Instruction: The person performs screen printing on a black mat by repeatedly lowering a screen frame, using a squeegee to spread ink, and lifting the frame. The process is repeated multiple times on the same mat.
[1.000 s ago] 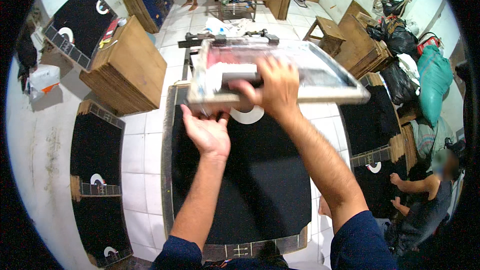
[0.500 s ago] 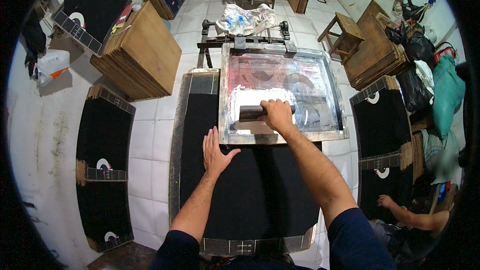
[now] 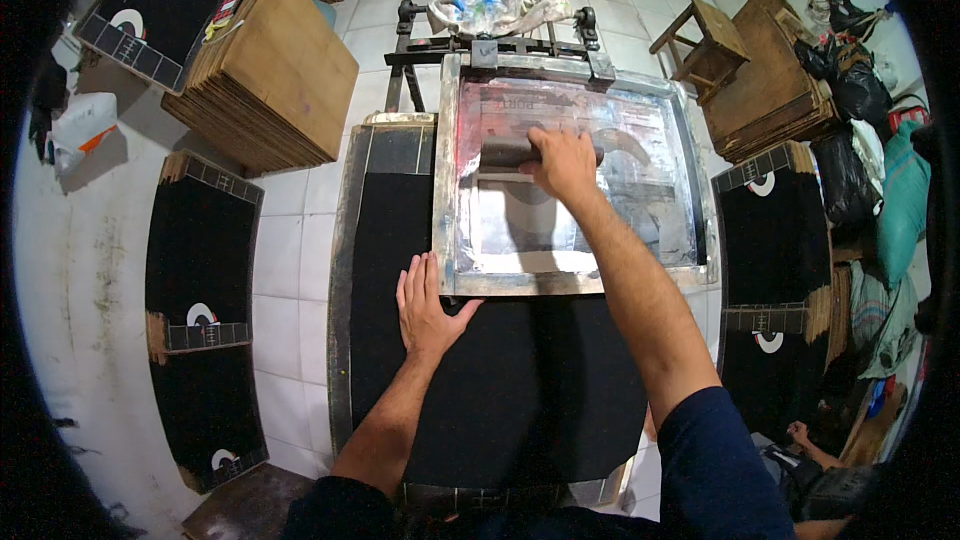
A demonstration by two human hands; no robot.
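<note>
My right hand [image 3: 566,162] grips a dark squeegee [image 3: 506,151] from above and presses it on the mesh of a screen-printing frame [image 3: 585,284]. White ink [image 3: 510,260] lies on the near part of the mesh, with a paler film up to the squeegee. Reddish and grey stains colour the rest. Under the frame is a board covered with black cloth [image 3: 480,390]. My left hand [image 3: 433,312] lies on this cloth, fingers spread, its fingertips and thumb by the frame's near left corner.
Beyond the frame, a stained white rag [image 3: 495,0] lies over a metal stand [image 3: 405,65]. Boards with black printed cloth [image 3: 205,250] line both sides. Stacked wooden boards [image 3: 285,70], a stool [image 3: 715,40] and bags [image 3: 900,225] stand around. Another person's arm [image 3: 818,450] shows at lower right.
My right hand has pushed the squeegee away from me over the mesh; white ink now shows on the near side. My left hand stays by the corner. The other person has shifted lower.
</note>
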